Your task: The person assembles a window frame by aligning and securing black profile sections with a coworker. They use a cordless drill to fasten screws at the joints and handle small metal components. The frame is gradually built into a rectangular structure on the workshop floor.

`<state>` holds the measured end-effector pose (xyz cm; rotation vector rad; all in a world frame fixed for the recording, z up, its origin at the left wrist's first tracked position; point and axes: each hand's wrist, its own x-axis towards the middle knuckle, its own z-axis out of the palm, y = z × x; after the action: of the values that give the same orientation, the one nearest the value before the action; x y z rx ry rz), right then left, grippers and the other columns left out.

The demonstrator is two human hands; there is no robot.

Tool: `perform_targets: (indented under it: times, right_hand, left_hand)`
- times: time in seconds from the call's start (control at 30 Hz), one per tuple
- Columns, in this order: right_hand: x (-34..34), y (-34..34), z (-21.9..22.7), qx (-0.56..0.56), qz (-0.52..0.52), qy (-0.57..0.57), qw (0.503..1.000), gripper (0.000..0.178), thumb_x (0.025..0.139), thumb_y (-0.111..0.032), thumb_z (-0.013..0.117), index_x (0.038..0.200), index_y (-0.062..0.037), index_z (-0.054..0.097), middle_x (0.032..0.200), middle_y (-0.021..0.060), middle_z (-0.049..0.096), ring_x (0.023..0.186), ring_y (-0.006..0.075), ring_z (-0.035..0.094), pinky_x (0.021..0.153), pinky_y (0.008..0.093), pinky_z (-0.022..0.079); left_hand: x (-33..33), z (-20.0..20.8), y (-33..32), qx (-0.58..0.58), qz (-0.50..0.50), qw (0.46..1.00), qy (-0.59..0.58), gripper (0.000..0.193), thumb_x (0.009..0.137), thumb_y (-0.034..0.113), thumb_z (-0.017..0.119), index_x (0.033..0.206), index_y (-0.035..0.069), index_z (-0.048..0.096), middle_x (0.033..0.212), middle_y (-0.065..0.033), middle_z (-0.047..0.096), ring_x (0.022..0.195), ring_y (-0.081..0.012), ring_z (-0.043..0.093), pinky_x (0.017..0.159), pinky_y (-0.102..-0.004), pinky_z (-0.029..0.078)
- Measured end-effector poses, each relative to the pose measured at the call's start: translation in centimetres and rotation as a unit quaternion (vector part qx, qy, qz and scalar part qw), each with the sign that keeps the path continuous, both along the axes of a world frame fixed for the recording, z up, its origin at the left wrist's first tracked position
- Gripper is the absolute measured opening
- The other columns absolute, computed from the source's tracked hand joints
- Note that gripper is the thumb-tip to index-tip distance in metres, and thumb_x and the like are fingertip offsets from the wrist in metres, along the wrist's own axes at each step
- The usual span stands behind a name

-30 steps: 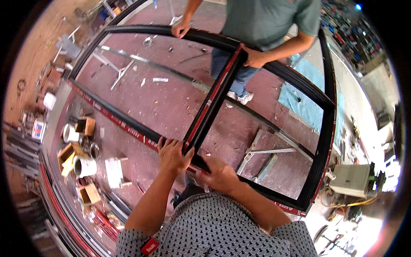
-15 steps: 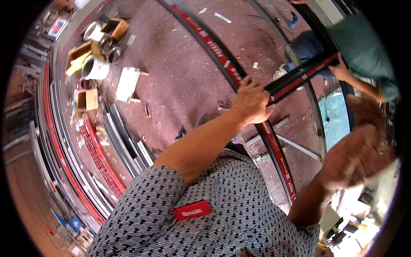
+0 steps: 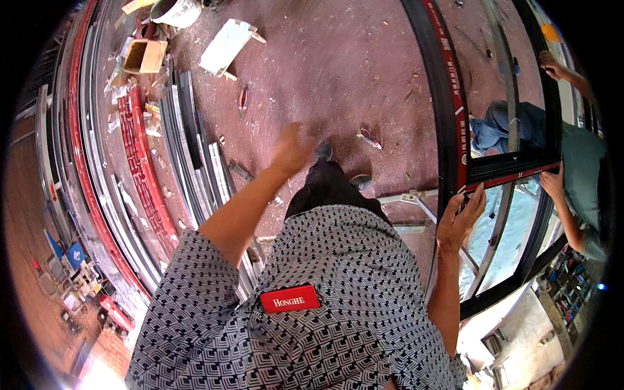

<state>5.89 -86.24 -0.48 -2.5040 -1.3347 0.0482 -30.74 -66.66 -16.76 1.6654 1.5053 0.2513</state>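
Note:
A large black metal window frame [image 3: 448, 84] with red protective film stands on my right, with a crossbar [image 3: 513, 174] running off to the right. My right hand [image 3: 460, 221] grips the frame at the joint where this crossbar meets the long near bar, thumb and fingers around the edge. Away from the frame, over the floor, my left hand [image 3: 290, 153] is smeared by motion, so its fingers cannot be made out. Across the frame, a co-worker in a green top [image 3: 582, 188] has one hand [image 3: 554, 183] at the crossbar's far end and another hand [image 3: 552, 65] on the far bar.
Red-filmed profiles [image 3: 146, 156] and dark and silver bars [image 3: 192, 143] lie along the floor on the left. Beyond them are a cardboard box [image 3: 146, 57], a white bucket [image 3: 175, 12] and a small white stool [image 3: 227, 47]. A red-handled tool [image 3: 370, 138] lies near my feet.
My left hand has let go of the frame and swung left. My right hand, raised and blurred before, now holds the joint. The view has turned, putting the frame farther right.

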Motion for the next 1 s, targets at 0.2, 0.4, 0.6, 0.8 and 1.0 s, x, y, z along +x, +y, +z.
perform_targets:
  times: [0.2, 0.4, 0.6, 0.8, 1.0]
  right_hand:
    - [0.2, 0.3, -0.5, -0.032, 0.008, -0.038, 0.999, 0.065, 0.113, -0.038, 0.039, 0.163, 0.0019, 0.030, 0.158, 0.0345, 0.031, 0.140, 0.0516, 0.042, 0.114, 0.0562, 0.040]
    - [0.0, 0.8, 0.0, -0.034, 0.006, -0.053, 0.998, 0.064, 0.112, -0.039, 0.039, 0.161, 0.0023, 0.034, 0.155, 0.0338, 0.035, 0.139, 0.0503, 0.043, 0.113, 0.0557, 0.042]
    - [0.8, 0.4, -0.8, -0.018, 0.028, -0.079, 0.996, 0.061, 0.111, -0.035, 0.043, 0.158, 0.0041, 0.040, 0.154, 0.0332, 0.039, 0.138, 0.0493, 0.046, 0.109, 0.0556, 0.046]
    - [1.1, -0.6, -1.2, 0.009, 0.045, -0.067, 0.997, 0.061, 0.110, -0.032, 0.048, 0.158, 0.0055, 0.039, 0.157, 0.0349, 0.036, 0.141, 0.0521, 0.042, 0.115, 0.0563, 0.040]
    - [-0.1, 0.1, 0.1, 0.001, 0.035, -0.007, 0.999, 0.060, 0.106, -0.026, 0.052, 0.158, 0.0026, 0.042, 0.157, 0.0405, 0.034, 0.143, 0.0574, 0.039, 0.113, 0.0572, 0.043]
  left_hand:
    - [-21.6, -14.3, -10.5, -0.159, 0.351, 0.910, 0.150, 0.022, 0.093, 0.017, 0.059, 0.085, -0.002, 0.067, 0.067, -0.0118, 0.063, 0.063, -0.0245, 0.063, 0.057, -0.0395, 0.052]
    - [-16.4, -11.4, -15.2, -0.293, 0.362, 0.870, -0.162, 0.019, 0.097, 0.021, 0.061, 0.095, 0.003, 0.069, 0.080, -0.0087, 0.069, 0.067, -0.0188, 0.066, 0.059, -0.0358, 0.052]
    - [-5.6, -4.5, -8.9, -0.325, 0.266, 0.892, -0.167, 0.032, 0.100, 0.031, 0.062, 0.106, 0.001, 0.070, 0.094, -0.0091, 0.073, 0.086, -0.0173, 0.070, 0.074, -0.0340, 0.053]
    - [-5.1, -5.1, -5.8, -0.208, 0.184, 0.954, -0.113, 0.046, 0.099, 0.040, 0.061, 0.099, -0.005, 0.071, 0.090, -0.0129, 0.073, 0.077, -0.0190, 0.066, 0.068, -0.0364, 0.054]
    - [-9.2, -7.4, -9.4, -0.032, -0.037, 0.994, 0.100, 0.016, 0.085, 0.023, 0.069, 0.081, 0.008, 0.070, 0.086, -0.0185, 0.072, 0.088, -0.0384, 0.071, 0.078, -0.0509, 0.056]
